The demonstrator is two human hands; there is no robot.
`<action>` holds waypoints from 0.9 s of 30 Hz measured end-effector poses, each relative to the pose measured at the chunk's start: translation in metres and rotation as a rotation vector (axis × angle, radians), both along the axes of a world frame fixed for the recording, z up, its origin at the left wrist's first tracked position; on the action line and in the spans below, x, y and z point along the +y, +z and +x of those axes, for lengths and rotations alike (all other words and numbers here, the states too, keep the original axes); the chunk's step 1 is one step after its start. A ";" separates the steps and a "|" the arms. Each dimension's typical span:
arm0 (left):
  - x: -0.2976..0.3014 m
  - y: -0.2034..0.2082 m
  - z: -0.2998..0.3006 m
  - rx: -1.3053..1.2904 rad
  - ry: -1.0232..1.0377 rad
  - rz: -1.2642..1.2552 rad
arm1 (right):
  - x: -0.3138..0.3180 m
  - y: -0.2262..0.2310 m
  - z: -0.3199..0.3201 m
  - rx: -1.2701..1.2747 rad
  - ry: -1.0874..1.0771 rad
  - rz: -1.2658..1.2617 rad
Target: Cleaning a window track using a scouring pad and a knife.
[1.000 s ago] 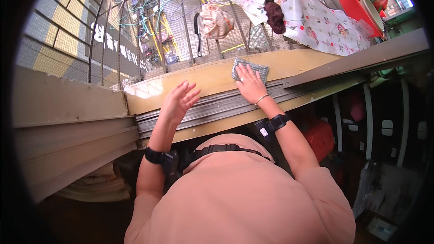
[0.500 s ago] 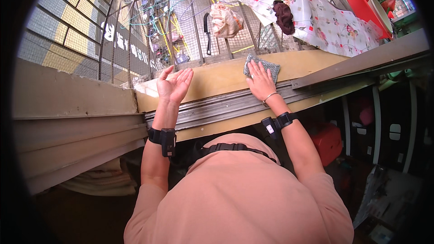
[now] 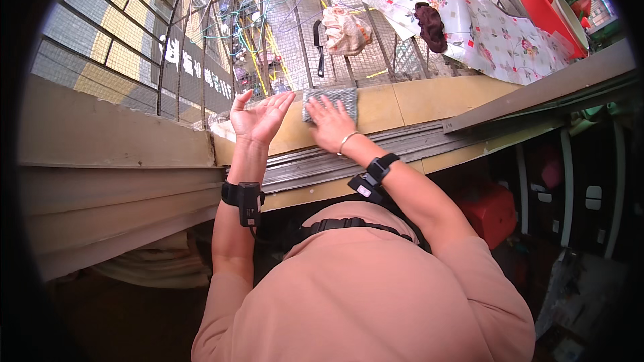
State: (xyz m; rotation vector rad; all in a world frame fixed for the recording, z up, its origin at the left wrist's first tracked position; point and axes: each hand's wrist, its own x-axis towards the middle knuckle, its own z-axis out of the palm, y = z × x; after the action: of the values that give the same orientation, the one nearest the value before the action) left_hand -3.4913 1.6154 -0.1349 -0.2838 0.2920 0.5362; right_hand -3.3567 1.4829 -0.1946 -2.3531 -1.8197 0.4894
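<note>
A grey cloth [image 3: 347, 99], folded into a pad, lies on the yellowish window sill [image 3: 429, 99]. My right hand [image 3: 333, 123] presses down on it with fingers flat and spread, reaching over the metal window track [image 3: 409, 137]. To the left, my left hand [image 3: 258, 119] is raised above the sill's left end, palm turned up, fingers stretched out, nothing in it. The two hands are apart, with the cloth between them on the right hand's side.
Beyond the sill is a barred cage with wire hangers [image 3: 258, 10], a black-handled knife-like tool [image 3: 318, 47], a crumpled peach cloth [image 3: 345, 31], a dark scrunchie-like bundle [image 3: 430, 27] and a flowered sheet [image 3: 496, 33]. Red basins [image 3: 540, 7] stand far right. A wall [image 3: 114, 127] bounds the left.
My right hand has slid left along the sill with the grey cloth under it, closer to my left hand. The left hand stays raised and has barely moved; the view has shifted slightly.
</note>
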 end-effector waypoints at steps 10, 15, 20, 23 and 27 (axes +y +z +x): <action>-0.007 0.021 0.007 0.057 0.024 -0.100 | 0.049 -0.011 -0.058 0.176 0.332 0.162; 0.002 0.016 0.011 0.086 0.016 0.002 | -0.019 -0.010 0.024 -0.115 0.126 0.143; 0.003 0.017 0.009 0.069 0.002 0.018 | -0.082 -0.008 0.107 -0.179 -0.083 0.024; 0.001 0.015 0.011 0.071 0.020 0.021 | -0.112 -0.009 0.155 -0.201 -0.257 -0.017; 0.001 0.012 0.001 0.076 0.024 0.125 | -0.115 -0.013 0.165 -0.154 -0.427 -0.040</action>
State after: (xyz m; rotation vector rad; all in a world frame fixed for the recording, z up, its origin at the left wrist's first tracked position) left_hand -3.4906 1.6160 -0.1228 -0.1464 0.3278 0.5873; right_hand -3.1919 1.3682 -0.2077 -2.7663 -1.3022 0.2977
